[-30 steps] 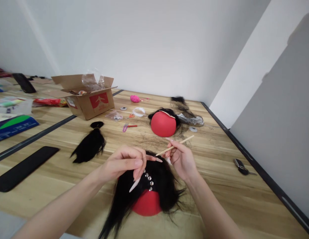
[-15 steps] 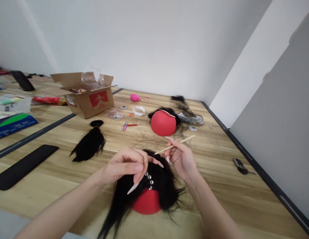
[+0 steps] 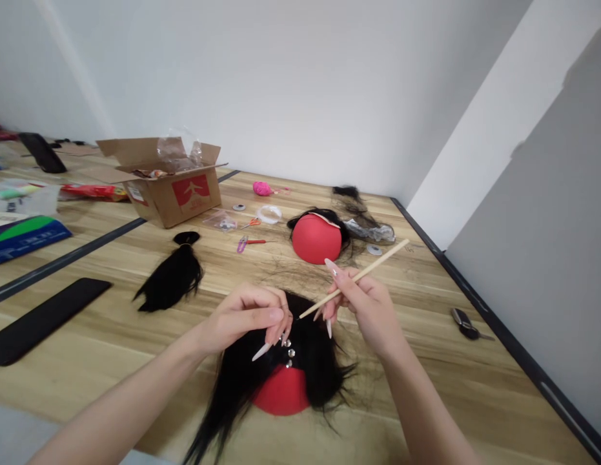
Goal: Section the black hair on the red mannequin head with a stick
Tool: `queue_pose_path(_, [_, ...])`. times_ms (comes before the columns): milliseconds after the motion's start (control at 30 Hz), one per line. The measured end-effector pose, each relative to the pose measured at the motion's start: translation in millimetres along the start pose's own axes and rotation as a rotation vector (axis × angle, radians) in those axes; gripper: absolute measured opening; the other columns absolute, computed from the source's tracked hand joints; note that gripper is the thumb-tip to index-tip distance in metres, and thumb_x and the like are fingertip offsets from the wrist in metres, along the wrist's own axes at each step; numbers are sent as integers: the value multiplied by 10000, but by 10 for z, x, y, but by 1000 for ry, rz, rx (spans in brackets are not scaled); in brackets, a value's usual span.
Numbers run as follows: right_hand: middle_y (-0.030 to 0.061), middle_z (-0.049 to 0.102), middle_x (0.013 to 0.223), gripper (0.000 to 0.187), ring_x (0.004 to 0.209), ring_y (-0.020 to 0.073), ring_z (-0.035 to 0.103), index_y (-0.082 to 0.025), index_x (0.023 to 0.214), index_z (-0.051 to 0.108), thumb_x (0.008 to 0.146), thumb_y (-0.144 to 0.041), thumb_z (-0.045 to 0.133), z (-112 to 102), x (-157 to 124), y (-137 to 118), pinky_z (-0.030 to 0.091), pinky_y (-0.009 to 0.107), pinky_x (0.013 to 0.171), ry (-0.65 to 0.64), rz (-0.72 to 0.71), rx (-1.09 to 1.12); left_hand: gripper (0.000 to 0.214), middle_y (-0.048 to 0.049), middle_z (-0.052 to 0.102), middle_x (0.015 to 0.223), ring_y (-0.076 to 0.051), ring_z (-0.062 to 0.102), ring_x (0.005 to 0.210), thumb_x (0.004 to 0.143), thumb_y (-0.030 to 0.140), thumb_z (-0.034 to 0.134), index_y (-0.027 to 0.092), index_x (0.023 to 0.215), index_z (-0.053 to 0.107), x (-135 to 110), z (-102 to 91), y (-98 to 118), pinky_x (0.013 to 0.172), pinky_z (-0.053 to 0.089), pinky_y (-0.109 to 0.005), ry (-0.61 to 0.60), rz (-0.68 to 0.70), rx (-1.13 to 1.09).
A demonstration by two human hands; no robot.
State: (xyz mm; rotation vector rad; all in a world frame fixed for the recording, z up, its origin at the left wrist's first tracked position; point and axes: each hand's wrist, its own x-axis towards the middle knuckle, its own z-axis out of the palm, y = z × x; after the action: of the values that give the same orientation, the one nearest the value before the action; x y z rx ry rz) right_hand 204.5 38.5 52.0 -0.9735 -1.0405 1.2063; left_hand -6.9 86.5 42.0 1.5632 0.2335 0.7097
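Observation:
In front of me lies a red dome-shaped form (image 3: pixel 281 395) with long black hair (image 3: pixel 230 384) spread over it. Round clear rhinestones (image 3: pixel 291 353) run in a line along the middle of the hair. My left hand (image 3: pixel 252 316) is over the hair's left side, thumb and fingers drawn together; whatever they may hold is hidden. Between the thumb and fingers of my right hand (image 3: pixel 365 300) is a thin wooden stick (image 3: pixel 382 259), slanting down to the left. Its tip is at the hair close to my left fingertips; whether it touches cannot be told.
Behind stands a second red dome (image 3: pixel 317 239) with black hair. An open cardboard box (image 3: pixel 179 200), a tied hair bundle (image 3: pixel 172 278) and a black flat case (image 3: pixel 48 320) are at left. Purple-handled snips (image 3: pixel 242 244) lie mid-table; a car key (image 3: pixel 467 324) lies right.
My right hand has moved slightly right, and the stick now shows longer, its tip lower. My left fingers have drawn closer together over the hair.

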Motion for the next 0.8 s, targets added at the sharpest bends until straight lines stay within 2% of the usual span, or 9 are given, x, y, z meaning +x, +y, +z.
queue_pose_path(100, [18, 635, 427, 441, 362, 136, 592, -166, 632, 610, 695, -552, 812, -14, 30, 28, 491, 214, 391, -62, 100, 41, 407, -75, 608, 633, -180, 607, 649, 906, 376, 653, 127, 586, 684, 14, -3, 11, 664, 469, -301, -12, -22, 12])
queue_pose_path(267, [-3, 630, 420, 422, 327, 112, 569, -154, 619, 637, 680, -522, 836, -15, 103, 132, 585, 250, 486, -141, 285, 175, 422, -72, 607, 643, -174, 618, 641, 895, 386, 667, 123, 565, 677, 26, -7, 16, 666, 477, -300, -33, -30, -9])
queue_pose_path(433, [6, 605, 400, 531, 301, 98, 546, -132, 555, 637, 674, -627, 788, -5, 136, 210, 560, 218, 431, -204, 394, 99, 430, -75, 595, 601, -181, 604, 617, 883, 386, 671, 125, 542, 662, 42, -9, -14, 649, 470, -316, -29, -29, -38])
queue_pose_path(533, [-29, 538, 337, 550, 249, 81, 468, -159, 540, 589, 670, -663, 769, -10, 134, 203, 527, 210, 375, -168, 360, 59, 435, -75, 588, 589, -185, 602, 608, 873, 397, 679, 124, 535, 658, 51, -18, -34, 643, 465, -324, -11, -31, -48])
queue_pose_path(667, [-84, 460, 294, 466, 221, 63, 377, -185, 594, 583, 659, -579, 823, -88, 140, 128, 498, 203, 342, -5, 191, 91, 434, -68, 581, 590, -178, 594, 592, 853, 407, 695, 117, 532, 656, 90, -54, -8, 631, 454, -321, 40, -49, -55])
queue_pose_path(733, [-82, 478, 318, 433, 246, 62, 403, -186, 614, 599, 669, -549, 829, -156, 149, 73, 518, 203, 381, 89, 65, 87, 424, -60, 577, 584, -175, 594, 594, 847, 391, 691, 115, 529, 643, 125, -78, 39, 629, 449, -312, 67, -71, -50])
queue_pose_path(800, [-49, 551, 382, 405, 308, 82, 495, -182, 649, 622, 702, -535, 813, -218, 146, 9, 500, 185, 387, 154, -51, 28, 397, -52, 579, 576, -170, 592, 593, 849, 358, 678, 114, 539, 636, 166, -101, 106, 620, 439, -298, 74, -106, -28])
